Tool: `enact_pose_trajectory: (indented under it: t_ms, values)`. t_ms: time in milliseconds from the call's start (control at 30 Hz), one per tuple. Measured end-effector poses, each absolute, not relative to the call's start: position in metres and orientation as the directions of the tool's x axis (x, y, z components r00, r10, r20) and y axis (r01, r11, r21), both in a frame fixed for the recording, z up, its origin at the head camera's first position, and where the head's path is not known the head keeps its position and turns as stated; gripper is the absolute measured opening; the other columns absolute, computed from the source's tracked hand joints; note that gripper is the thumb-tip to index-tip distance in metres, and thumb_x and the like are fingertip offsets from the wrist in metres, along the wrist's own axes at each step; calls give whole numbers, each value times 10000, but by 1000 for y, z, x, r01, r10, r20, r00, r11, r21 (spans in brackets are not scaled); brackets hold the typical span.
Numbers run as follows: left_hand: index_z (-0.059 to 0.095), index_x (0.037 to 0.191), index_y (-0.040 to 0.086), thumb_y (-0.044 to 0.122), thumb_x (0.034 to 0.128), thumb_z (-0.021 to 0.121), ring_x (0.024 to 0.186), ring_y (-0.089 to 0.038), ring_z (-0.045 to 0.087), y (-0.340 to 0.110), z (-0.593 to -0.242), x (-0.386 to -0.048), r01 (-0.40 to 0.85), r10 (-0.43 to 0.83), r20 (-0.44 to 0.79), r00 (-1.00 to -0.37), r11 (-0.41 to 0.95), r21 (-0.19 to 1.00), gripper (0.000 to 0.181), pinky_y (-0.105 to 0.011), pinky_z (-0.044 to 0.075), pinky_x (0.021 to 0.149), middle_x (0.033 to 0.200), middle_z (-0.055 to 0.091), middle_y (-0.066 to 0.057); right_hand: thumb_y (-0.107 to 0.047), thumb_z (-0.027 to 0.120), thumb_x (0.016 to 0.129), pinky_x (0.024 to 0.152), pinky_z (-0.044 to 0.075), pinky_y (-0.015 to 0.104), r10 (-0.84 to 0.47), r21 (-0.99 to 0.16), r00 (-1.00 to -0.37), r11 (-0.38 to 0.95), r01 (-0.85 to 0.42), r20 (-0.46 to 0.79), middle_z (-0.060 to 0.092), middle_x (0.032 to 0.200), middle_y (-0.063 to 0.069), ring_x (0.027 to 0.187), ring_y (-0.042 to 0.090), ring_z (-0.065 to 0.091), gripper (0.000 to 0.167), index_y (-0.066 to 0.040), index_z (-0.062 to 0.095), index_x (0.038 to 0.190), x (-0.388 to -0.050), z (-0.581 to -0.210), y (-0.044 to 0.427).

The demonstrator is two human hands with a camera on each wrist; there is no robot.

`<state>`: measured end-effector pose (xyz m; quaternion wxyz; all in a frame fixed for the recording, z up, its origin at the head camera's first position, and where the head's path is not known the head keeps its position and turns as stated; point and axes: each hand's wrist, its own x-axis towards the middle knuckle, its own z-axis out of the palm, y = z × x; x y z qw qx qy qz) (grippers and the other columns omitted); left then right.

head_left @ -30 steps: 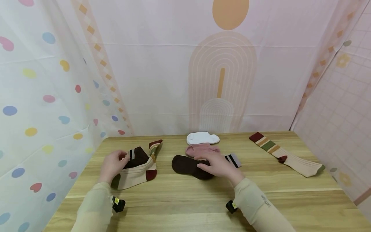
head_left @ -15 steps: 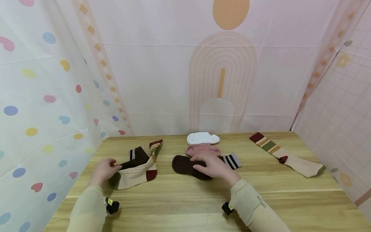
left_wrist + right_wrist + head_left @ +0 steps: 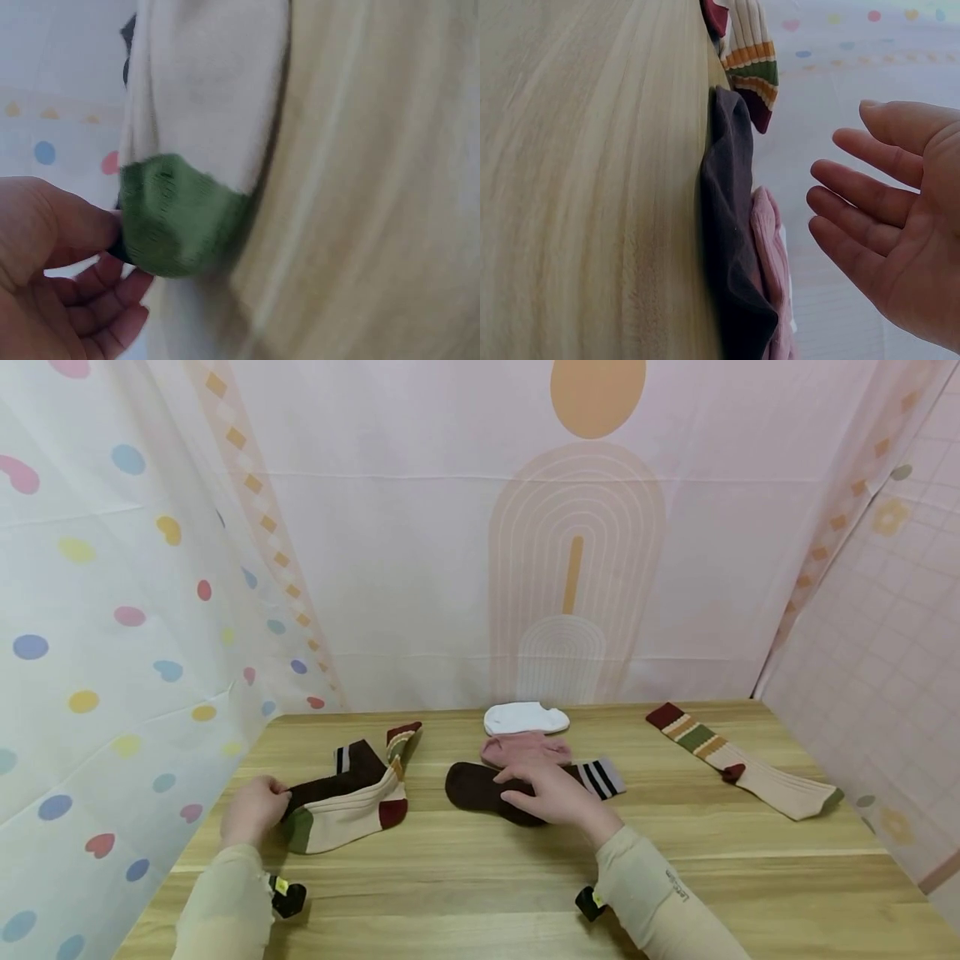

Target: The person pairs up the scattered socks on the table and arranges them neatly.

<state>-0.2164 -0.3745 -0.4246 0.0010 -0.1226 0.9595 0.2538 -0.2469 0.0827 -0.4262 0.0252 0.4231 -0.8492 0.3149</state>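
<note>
At the left of the head view, my left hand [image 3: 253, 810] [image 3: 60, 262] pinches the toe end of a dark brown sock [image 3: 363, 764] between thumb and fingers. That sock has a grey cuff with black stripes and lies partly behind a cream sock [image 3: 345, 820] [image 3: 180, 217] with green toe, dark red heel and striped cuff. My right hand [image 3: 551, 792] [image 3: 900, 217] is over a second dark brown sock [image 3: 472, 789] [image 3: 731, 217] in the middle. The right wrist view shows its fingers spread loosely, apart from the fabric.
Behind the middle brown sock lie a pink sock [image 3: 517, 749] [image 3: 769, 247] and a white sock [image 3: 525, 718]. Another cream sock [image 3: 780, 781] with striped cuff lies at the right. The wooden table [image 3: 465, 893] meets patterned curtains [image 3: 420, 568] at the back and sides.
My left hand has moved left and toward me, from the brown sock's cuff to its toe, which now shows more beside the cream sock. My right hand has shifted slightly left and stays over the middle sock.
</note>
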Motion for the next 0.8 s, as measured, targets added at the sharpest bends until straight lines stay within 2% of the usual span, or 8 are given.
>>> enact_pose_trajectory:
  t_ms: [233,500,633,800]
  values:
    - [648,998,-59,129,966,570,858,-395,597,-362,-410,-219,-151,-325,213,-921,804,576,207,-508,474,735,950,649,-244,-120,645,967,1002,444,433,-698,-511,-641,442,-737,320,663,1180,104,1175,280,573,237,5,675,1166,-246,-427,85]
    - [677,1044,-20,190,994,592,910,-374,593,-339,-379,-222,-60,-337,354,-872,793,607,231,-494,452,809,987,666,-215,-125,641,971,988,456,421,-694,-525,-643,434,-732,323,668,1177,101,1159,267,586,241,5,675,1171,-247,-428,86]
    - [691,1036,-12,193,985,619,911,-352,598,-324,-361,-218,23,-310,446,-840,800,600,223,-444,444,803,991,679,-207,-119,643,969,975,466,417,-694,-523,-633,419,-742,343,674,1165,104,1139,263,598,239,11,675,1166,-249,-431,86]
    - [703,1003,21,189,973,642,836,-274,585,-304,-343,-211,102,-281,538,-795,813,574,182,-323,420,731,934,688,-163,-115,645,967,968,470,416,-690,-522,-636,422,-741,344,674,1169,107,1139,263,599,244,11,674,1173,-248,-431,85]
